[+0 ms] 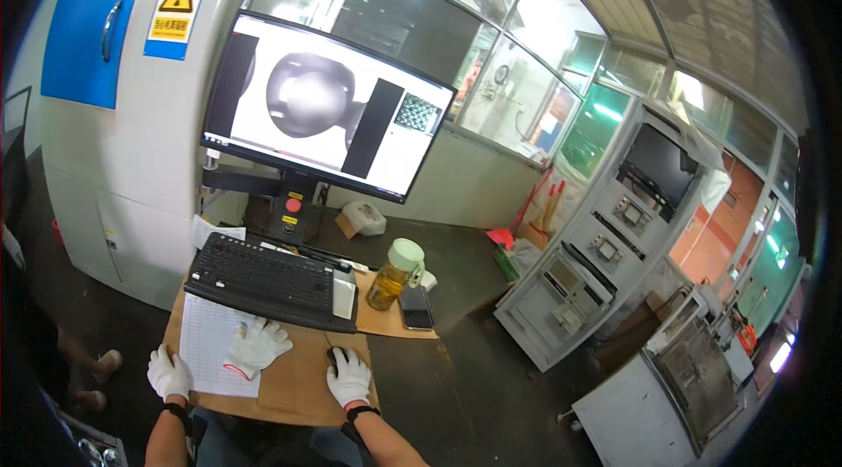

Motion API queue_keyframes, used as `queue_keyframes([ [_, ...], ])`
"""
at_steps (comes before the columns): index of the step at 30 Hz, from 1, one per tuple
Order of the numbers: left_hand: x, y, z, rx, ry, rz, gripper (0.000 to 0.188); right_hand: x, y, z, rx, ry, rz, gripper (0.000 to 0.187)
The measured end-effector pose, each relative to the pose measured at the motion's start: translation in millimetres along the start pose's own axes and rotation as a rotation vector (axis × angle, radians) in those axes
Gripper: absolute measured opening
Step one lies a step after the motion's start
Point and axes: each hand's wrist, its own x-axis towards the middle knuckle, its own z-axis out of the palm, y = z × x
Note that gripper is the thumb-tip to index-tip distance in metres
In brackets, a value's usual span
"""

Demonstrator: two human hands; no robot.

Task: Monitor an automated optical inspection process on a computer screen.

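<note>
My right hand [351,377], in a white knit glove, rests over a black computer mouse [331,358] on the brown desktop [303,379]. My left hand [168,373], gloved the same way, lies at the desk's left edge beside a printed table sheet [203,349]. Its fingers are loosely extended and hold nothing. Between my hands a spare white glove [256,347] with a red-edged cuff lies on the sheet. Beyond it sits a black keyboard [263,278]. Above, a tilted monitor [320,107] displays a grey rounded shape with a bright middle.
A lidded bottle of amber liquid [395,274] and a dark phone [416,307] are at the desk's right. A red button [293,205] is below the monitor. A large cabinet [149,186] rises at left; a grey equipment rack [588,265] and metal-topped bench [693,379] stand right.
</note>
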Motion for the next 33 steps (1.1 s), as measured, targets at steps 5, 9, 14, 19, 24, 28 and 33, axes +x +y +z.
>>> queue_keyframes([
  [5,2,0,0,-0.015,-0.035,-0.016,0.036,-2,1,0,-0.007,-0.01,0.009,0.052],
  [9,4,-7,8,0.006,-0.017,0.003,0.037,-2,1,1,-0.016,-0.011,0.008,0.052],
  [14,3,-4,3,-0.002,-0.031,-0.015,0.037,-2,0,0,-0.014,-0.024,0.013,0.052],
  [19,2,-2,0,0.002,-0.054,-0.015,0.037,-2,0,0,-0.021,0.002,0.001,0.051],
  [24,2,-4,4,-0.004,-0.005,0.007,0.036,-1,-1,-1,-0.025,-0.014,0.005,0.05],
  [28,2,-2,2,-0.006,-0.013,0.0,0.036,0,-1,-2,-0.025,-0.01,-0.002,0.05],
  [33,2,-6,4,-0.002,-0.012,0.003,0.036,-1,0,-1,-0.013,0.004,-0.008,0.05],
])
